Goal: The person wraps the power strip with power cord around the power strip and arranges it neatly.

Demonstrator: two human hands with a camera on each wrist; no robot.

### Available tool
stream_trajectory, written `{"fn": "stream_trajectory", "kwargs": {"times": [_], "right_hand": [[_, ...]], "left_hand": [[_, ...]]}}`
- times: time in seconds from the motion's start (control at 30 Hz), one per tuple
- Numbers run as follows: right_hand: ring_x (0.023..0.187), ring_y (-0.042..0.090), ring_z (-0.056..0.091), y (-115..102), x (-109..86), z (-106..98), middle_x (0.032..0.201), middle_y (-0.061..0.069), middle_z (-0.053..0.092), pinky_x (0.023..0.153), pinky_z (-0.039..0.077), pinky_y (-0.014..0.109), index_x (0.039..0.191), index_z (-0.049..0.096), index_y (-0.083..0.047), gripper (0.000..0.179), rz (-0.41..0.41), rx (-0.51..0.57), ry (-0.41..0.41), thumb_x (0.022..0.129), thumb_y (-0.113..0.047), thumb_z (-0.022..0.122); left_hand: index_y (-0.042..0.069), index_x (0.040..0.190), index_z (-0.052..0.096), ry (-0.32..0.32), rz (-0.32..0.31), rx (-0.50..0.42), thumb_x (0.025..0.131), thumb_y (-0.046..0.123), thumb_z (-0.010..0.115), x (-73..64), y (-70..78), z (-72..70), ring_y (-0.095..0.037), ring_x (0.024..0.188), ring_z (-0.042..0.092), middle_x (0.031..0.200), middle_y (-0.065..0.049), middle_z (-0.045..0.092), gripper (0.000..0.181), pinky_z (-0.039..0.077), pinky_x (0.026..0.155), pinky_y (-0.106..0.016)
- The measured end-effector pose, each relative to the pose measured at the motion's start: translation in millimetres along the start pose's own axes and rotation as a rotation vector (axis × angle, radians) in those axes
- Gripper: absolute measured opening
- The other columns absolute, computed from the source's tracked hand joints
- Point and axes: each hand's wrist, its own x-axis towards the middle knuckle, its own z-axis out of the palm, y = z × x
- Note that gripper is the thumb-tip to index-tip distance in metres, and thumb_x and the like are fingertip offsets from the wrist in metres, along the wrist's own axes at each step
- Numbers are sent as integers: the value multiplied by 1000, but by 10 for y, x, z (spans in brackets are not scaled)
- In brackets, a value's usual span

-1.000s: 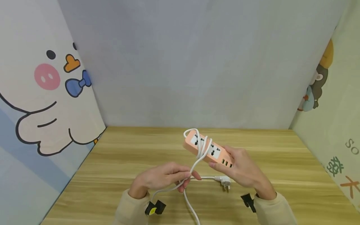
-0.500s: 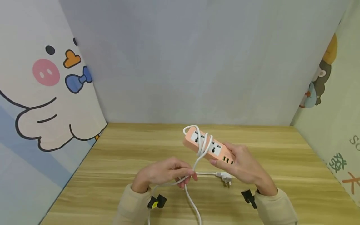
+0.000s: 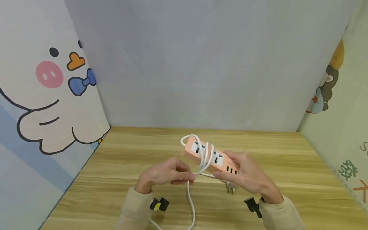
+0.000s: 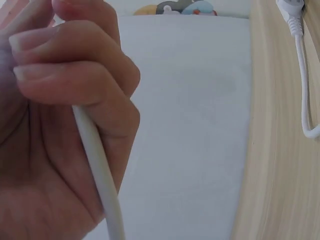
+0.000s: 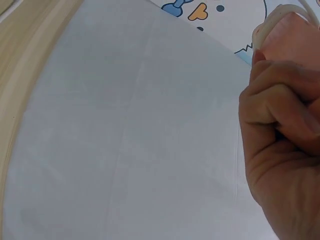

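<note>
My right hand (image 3: 247, 172) grips the lower right end of a pink power strip (image 3: 222, 159) and holds it tilted above the table, its sockets and USB ports facing up. Several turns of white cord (image 3: 207, 155) wrap round the strip's upper half. From there the cord runs down to my left hand (image 3: 166, 174), which pinches it just left of the strip. In the left wrist view, curled fingers (image 4: 80, 82) close over the cord (image 4: 97, 160) as it crosses the palm. Beneath the right hand, the white plug (image 3: 231, 187) lies on the table, partly hidden.
The wooden table (image 3: 138, 143) spans the area below both hands. A grey backdrop (image 3: 187, 70) rises behind it. Cartoon-printed panels stand at the left (image 3: 66, 111) and right (image 3: 345, 127). Loose cord (image 3: 192, 207) trails toward the table's near side.
The strip has shifted slightly left and down. My left hand has changed its hold on the cord, drawing it closer to the strip. The plug now sits more under the right hand.
</note>
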Motion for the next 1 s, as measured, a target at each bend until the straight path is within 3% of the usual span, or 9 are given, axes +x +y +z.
{"fn": "stream_trajectory", "kwargs": {"times": [0.23,0.43,0.53,0.63,0.73,0.83,1.0], "right_hand": [[53,3,55,-39,-24,23,75,-2,64,42,46,27,119,68,-14,27,-58,43,-28,92,-15,72],[52,3,57,-27,-25,37,76,-3,65,41,47,26,123,66,-16,31,-85,58,-62,92,-14,72],[51,4,57,-21,-24,34,76,-4,65,42,48,26,123,66,-19,31,-71,73,-86,93,-14,72],[51,4,56,-20,-27,22,74,-5,64,43,48,26,123,66,-20,32,-70,87,-109,93,-14,72],[52,1,53,-26,-26,11,71,-7,62,45,47,25,121,67,-18,29,-83,98,-130,93,-13,71],[53,-1,50,-33,-25,10,70,-8,61,47,46,23,119,68,-18,27,-84,100,-153,93,-15,72],[54,-2,49,-14,-28,5,71,-8,60,48,46,23,119,67,-19,26,-89,96,-164,93,-15,72]], "left_hand": [[-5,93,73,-40,52,-44,101,12,60,2,-30,-9,-4,52,43,66,-5,55,23,36,49,-17],[-4,100,70,-38,49,-64,103,11,59,8,-53,1,-5,58,48,78,-2,66,20,41,54,-18],[0,105,67,-16,37,-42,103,13,60,21,-77,8,-6,62,50,83,-2,68,15,42,56,-20],[6,117,64,26,70,26,102,14,61,54,-95,21,-8,68,55,87,-5,67,17,47,60,-21],[6,128,59,64,143,79,101,8,60,87,-112,35,-10,72,57,89,-12,65,27,50,64,-22],[0,128,57,90,201,110,98,-1,58,101,-126,49,-8,73,56,90,-17,63,29,51,65,-22],[0,130,55,113,222,123,93,-10,55,119,-135,65,-5,75,56,94,-16,64,38,54,67,-24]]}}
